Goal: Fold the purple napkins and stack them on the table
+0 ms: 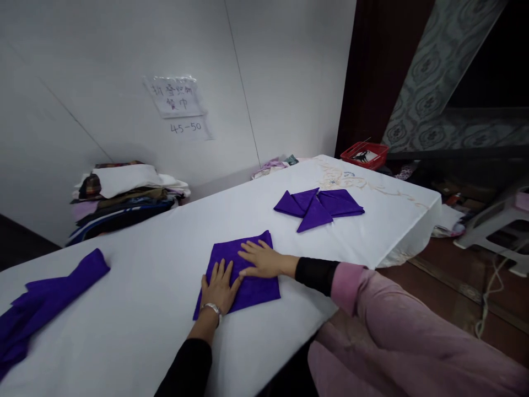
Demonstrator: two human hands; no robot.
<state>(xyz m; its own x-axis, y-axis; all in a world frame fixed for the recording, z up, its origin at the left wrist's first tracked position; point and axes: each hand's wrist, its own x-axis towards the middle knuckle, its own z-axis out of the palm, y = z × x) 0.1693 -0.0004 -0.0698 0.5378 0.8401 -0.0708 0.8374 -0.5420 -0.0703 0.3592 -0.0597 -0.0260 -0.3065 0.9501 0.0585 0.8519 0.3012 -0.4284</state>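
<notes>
A purple cloth napkin (256, 292), folded into a rough square, lies flat on the white-covered table (144, 309). My left hand (219, 286), with a bracelet at its wrist, rests palm down on the napkin's left part, fingers spread. On its upper right part lies my right hand (260, 259), flat with the fingers apart. Beyond it to the right sits a second purple napkin (318, 207), folded into pointed, pinwheel-like flaps. At the far left, more purple cloth (53, 298) lies loosely bunched.
A stack of folded clothes (124, 193) stands against the wall behind the table. At the far right end are a red basket (364, 155) and a white plastic stool (496, 226). Handwritten paper signs (177, 105) hang on the wall. A cable (487, 298) runs along the floor.
</notes>
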